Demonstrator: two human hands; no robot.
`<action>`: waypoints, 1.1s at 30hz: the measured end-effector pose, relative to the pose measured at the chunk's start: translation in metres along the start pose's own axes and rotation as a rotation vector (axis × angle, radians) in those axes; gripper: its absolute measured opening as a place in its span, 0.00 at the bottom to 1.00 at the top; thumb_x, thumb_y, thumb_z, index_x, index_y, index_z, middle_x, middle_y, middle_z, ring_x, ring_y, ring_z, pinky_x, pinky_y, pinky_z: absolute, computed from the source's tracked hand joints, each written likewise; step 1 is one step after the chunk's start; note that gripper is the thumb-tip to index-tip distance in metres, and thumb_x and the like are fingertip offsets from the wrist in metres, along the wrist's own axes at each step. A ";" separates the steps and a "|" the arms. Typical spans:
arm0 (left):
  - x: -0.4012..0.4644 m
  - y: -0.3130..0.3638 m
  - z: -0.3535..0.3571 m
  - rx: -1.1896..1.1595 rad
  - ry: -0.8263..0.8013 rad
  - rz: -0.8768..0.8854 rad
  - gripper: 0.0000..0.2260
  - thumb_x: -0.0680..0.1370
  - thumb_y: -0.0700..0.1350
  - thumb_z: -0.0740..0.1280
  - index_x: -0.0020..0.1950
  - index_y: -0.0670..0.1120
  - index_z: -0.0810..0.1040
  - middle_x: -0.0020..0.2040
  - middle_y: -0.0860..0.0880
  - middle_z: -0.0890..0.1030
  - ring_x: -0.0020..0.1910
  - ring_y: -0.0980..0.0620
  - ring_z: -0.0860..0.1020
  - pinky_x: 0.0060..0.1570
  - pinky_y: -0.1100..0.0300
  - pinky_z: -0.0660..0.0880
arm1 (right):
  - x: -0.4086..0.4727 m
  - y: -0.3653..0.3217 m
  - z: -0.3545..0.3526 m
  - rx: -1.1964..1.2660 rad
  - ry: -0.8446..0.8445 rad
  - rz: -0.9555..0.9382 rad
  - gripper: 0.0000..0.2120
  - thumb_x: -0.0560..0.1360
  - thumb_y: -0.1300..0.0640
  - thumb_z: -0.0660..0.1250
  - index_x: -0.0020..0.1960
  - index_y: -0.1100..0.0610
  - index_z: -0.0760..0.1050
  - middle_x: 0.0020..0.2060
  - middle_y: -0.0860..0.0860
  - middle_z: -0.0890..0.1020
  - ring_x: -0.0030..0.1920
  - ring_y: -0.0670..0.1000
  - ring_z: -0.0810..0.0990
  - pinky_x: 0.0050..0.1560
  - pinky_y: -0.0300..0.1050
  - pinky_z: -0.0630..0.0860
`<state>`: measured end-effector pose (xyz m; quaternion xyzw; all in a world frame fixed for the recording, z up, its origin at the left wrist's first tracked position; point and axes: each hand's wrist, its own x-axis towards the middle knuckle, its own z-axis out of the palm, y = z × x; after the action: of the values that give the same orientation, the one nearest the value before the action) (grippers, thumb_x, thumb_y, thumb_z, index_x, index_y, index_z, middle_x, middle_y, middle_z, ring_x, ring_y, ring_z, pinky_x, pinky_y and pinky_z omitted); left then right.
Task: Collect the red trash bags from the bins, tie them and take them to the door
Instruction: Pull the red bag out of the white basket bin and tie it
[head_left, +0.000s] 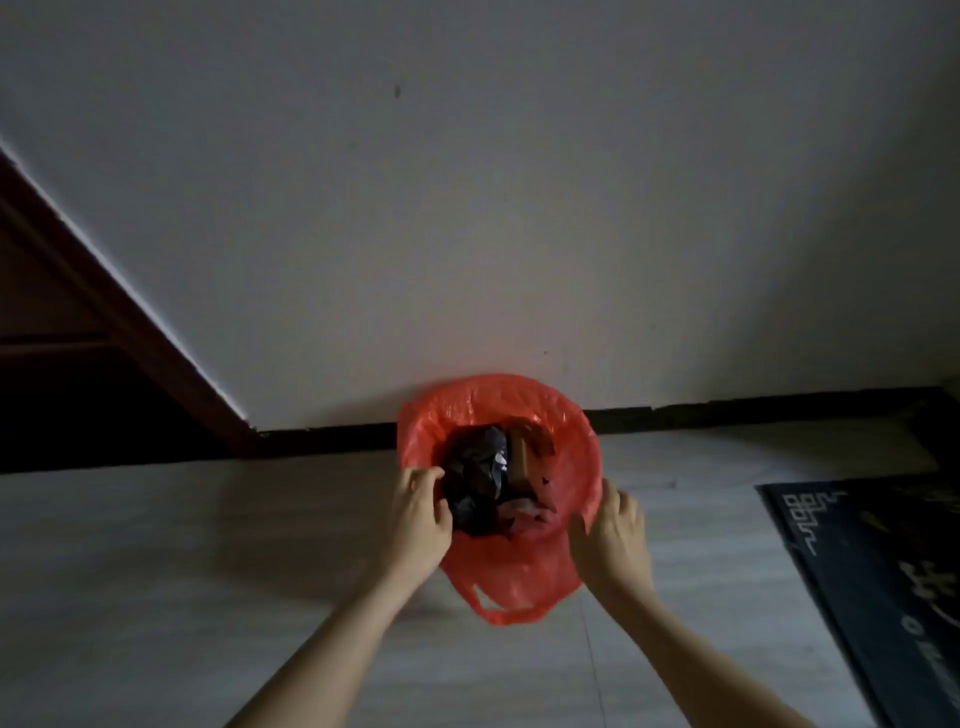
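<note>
The red trash bag (524, 566) lines a bin on the floor against the far wall. Both hands, left hand (420, 519) and right hand (613, 540), pinch its rim at opposite sides. Thin, soft, slippery film, probably light; best gathered by the near handle loop.

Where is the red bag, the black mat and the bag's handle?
red bag (574, 457), head view, far right rim.
black mat (883, 582), head view, middle of its top.
handle (511, 616), head view, bottom loop.
</note>
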<state>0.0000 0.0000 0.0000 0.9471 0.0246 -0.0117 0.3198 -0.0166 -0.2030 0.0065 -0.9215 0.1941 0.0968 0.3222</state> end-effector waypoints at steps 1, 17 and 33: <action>0.014 -0.007 0.013 0.059 0.033 0.054 0.16 0.74 0.37 0.63 0.62 0.40 0.73 0.60 0.41 0.73 0.61 0.43 0.73 0.62 0.54 0.68 | 0.018 0.007 0.009 0.015 0.020 0.026 0.26 0.76 0.55 0.58 0.70 0.61 0.55 0.65 0.61 0.66 0.65 0.60 0.65 0.65 0.57 0.67; 0.149 -0.005 0.074 0.578 -0.055 0.189 0.29 0.79 0.58 0.51 0.75 0.48 0.48 0.76 0.46 0.55 0.74 0.46 0.54 0.69 0.44 0.55 | 0.159 0.019 0.029 -0.365 0.099 -0.424 0.26 0.71 0.67 0.57 0.67 0.53 0.65 0.61 0.53 0.71 0.63 0.55 0.68 0.51 0.50 0.74; 0.117 -0.021 0.088 0.320 0.346 0.568 0.07 0.65 0.29 0.70 0.38 0.38 0.77 0.33 0.44 0.81 0.31 0.44 0.81 0.27 0.58 0.77 | 0.141 0.024 0.053 -0.382 0.383 -0.883 0.09 0.65 0.65 0.65 0.44 0.62 0.77 0.39 0.56 0.81 0.44 0.59 0.82 0.52 0.52 0.77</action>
<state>0.1147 -0.0323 -0.0875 0.9421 -0.1879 0.2342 0.1493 0.0982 -0.2285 -0.0901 -0.9592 -0.1792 -0.1849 0.1170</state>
